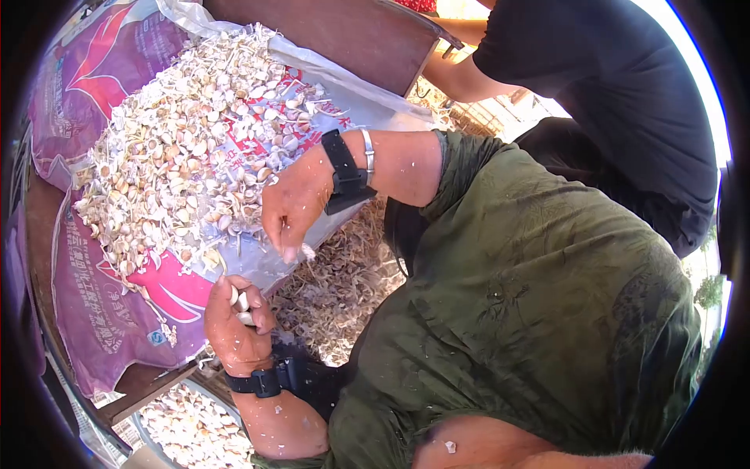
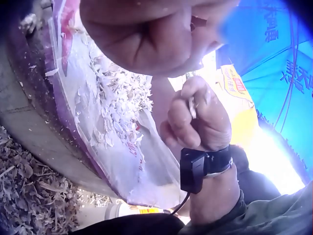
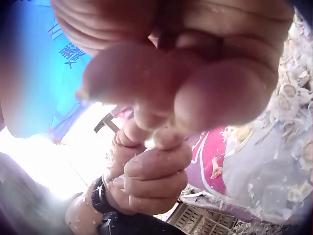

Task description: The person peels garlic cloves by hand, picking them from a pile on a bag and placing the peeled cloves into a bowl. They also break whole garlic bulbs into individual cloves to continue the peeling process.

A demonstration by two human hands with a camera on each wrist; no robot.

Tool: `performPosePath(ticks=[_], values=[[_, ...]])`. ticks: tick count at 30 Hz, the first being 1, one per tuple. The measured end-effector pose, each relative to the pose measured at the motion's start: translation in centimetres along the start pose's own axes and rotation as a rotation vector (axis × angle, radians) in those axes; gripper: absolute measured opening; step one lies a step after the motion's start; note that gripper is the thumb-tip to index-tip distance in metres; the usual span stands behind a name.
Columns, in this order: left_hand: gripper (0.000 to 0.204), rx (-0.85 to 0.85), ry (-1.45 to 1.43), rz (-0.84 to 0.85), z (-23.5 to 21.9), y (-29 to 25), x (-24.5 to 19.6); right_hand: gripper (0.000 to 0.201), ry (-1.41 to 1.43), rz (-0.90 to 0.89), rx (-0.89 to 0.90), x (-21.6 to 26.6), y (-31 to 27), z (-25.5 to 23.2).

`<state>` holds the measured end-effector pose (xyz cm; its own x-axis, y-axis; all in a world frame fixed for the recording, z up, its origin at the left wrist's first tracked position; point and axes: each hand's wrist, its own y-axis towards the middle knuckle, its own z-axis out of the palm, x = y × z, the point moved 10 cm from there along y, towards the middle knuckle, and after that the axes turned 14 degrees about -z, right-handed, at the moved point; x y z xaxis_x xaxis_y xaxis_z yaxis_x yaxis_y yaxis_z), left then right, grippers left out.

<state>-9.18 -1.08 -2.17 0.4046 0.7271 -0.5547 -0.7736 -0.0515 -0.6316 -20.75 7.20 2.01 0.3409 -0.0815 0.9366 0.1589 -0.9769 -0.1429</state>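
Several peeled-looking garlic cloves (image 1: 245, 309) lie in my left hand (image 1: 236, 332), whose fingers curl round them at the near edge of the plastic sheet. Just above and to the right, my right hand (image 1: 303, 194) points its fingertips downward. In the left wrist view it pinches a small pale piece of garlic (image 2: 192, 106) between thumb and curled fingers. A wide heap of garlic cloves (image 1: 176, 148) mixed with loose skins covers the sacks beyond both hands. The right wrist view has the left hand (image 3: 154, 176) close below the blurred right fingers (image 3: 220, 95).
Purple printed sacks (image 1: 101, 313) lie under the heap. Dry skins (image 1: 336, 289) cover the ground beneath the hands. At lower left stands a container of cloves (image 1: 191, 426). Another person in black (image 1: 601, 102) sits close at right. A blue umbrella (image 2: 274, 58) spreads behind.
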Motion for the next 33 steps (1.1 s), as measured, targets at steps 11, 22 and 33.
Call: performPosePath(ticks=[11,22,33], values=[[0.027,0.05,0.019,-0.016,0.8,0.9,0.1,0.03,-1.057,0.362,-0.519,-10.8,4.8,-26.1],[0.026,-0.012,0.049,-0.06,0.8,1.5,0.2,0.024,-1.199,0.521,-0.119,-13.1,7.9,-25.2],[0.041,0.006,-0.146,-0.075,2.3,2.5,1.1,0.028,0.151,-0.141,-0.403,0.4,2.7,-7.4]])
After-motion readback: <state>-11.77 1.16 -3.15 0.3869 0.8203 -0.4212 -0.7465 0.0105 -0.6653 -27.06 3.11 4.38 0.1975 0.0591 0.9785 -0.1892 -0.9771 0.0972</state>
